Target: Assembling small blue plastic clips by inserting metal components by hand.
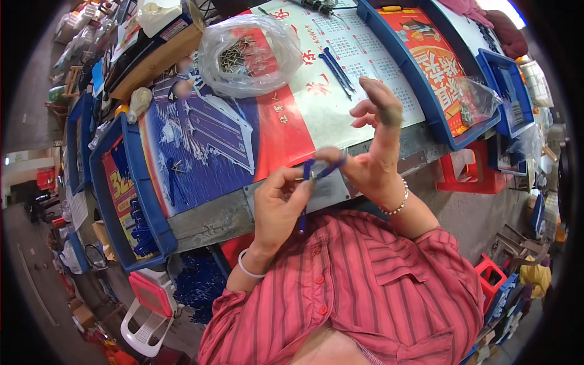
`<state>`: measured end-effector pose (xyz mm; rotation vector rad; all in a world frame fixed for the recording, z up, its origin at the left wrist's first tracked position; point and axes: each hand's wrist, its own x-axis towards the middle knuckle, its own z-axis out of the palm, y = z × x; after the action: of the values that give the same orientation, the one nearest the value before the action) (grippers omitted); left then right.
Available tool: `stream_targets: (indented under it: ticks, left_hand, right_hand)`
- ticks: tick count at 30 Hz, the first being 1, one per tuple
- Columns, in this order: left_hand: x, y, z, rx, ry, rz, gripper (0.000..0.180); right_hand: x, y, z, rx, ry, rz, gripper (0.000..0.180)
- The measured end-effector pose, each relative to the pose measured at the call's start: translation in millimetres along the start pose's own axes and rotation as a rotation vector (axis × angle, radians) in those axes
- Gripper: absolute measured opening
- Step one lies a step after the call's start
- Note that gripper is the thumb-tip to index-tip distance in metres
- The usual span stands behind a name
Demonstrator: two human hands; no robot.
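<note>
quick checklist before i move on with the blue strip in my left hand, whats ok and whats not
1. Left hand gripping the dark blue strip: ok, pinched in the fingers.
2. Right hand gripping it too: cannot tell, fingertips blurred.
3. Metal fasteners exposed: ok, visible in the open plastic bag.
4. Fastener fitted to held strip: cannot tell, too small.
5. All other strips off the calendar sheet: not ok, some blue strips lie there.

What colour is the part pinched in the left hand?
The pinched part is dark blue-purple; best view: head.
</note>
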<state>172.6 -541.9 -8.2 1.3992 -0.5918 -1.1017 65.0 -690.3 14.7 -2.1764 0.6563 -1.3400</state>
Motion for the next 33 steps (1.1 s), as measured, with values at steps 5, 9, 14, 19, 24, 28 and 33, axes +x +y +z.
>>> stream_targets:
  ticks: [5, 9, 14, 19, 24, 28, 33]
  left_hand:
    - [3, 3, -2, -0.064, 0.213, 0.104, 0.011]
    - [1, 1, -8, -0.152, 0.225, 0.202, 0.013]
    - [0, 0, -7, -0.341, 0.074, 0.1, 0.019]
    - [4, -8, -15, -0.301, -0.047, 0.046, 0.022]
    - [7, -2, -15, -0.419, -0.147, -0.098, 0.022]
    - [9, -5, -14, -0.376, -0.136, -0.118, 0.022]
    - [12, -18, -13, -0.303, -0.06, -0.105, 0.022]
  right_hand:
    - [-32, -23, 10, 0.183, -0.38, 0.155, 0.109]
    - [-48, -22, 13, 0.458, -0.627, 0.476, 0.071]
    - [-56, -19, 15, 0.683, -0.624, 0.765, 0.03]
    - [-55, -21, 17, 0.749, -0.596, 0.893, 0.024]
    - [-54, -10, 12, 1.011, -0.696, 1.088, 0.033]
    - [-58, -7, 14, 1.019, -0.658, 1.126, 0.028]
    - [-60, -4, 14, 0.938, -0.675, 1.1, 0.024]
